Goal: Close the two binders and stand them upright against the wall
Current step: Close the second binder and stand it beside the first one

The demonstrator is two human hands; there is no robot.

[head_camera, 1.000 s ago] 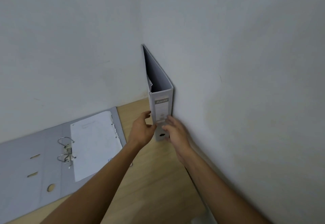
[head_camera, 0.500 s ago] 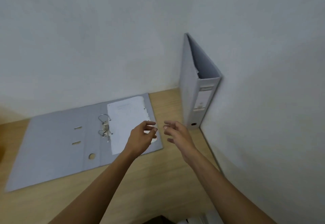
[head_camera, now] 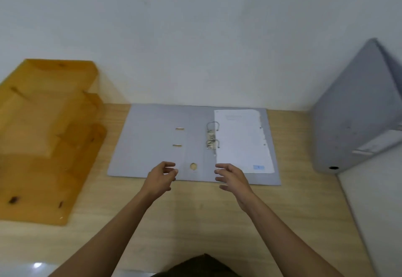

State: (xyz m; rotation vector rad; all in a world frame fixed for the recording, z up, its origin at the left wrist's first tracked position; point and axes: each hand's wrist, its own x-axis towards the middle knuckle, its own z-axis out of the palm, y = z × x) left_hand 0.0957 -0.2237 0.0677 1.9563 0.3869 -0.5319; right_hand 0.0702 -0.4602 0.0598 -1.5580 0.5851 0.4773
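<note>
Head view, looking down at a light wooden desk [head_camera: 195, 218] set into a corner of two pale walls. An open grey lever-arch binder [head_camera: 152, 144] lies flat on the desk, its far edge close to the back wall [head_camera: 195, 37]. Both covers are spread out to left and right. The metal ring mechanism [head_camera: 212, 138] stands just right of the spine, its two arches closed. A stack of white punched paper [head_camera: 243, 141] rests on the right-hand cover, beside the rings rather than threaded on them as far as can be seen. Two small slots and a round finger hole [head_camera: 193, 166] show in the spine area and the left cover.

The left hand [head_camera: 162, 177] hovers over the near edge of the binder, left of the finger hole, fingers loosely curled and apart, gripping nothing. The right hand [head_camera: 233, 177] hovers over the near edge to the right of the hole, fingers spread and slightly bent, likewise empty. Whether either hand touches the cover cannot be told.

A second grey binder [head_camera: 348, 122], closed, stands upright in the right-hand corner, its side against the right wall [head_camera: 374, 211] and its labelled spine facing the viewer. It is well apart from the open one.

At the left of the desk sits a stepped wooden tray organiser [head_camera: 45, 137] in orange-toned wood.
</note>
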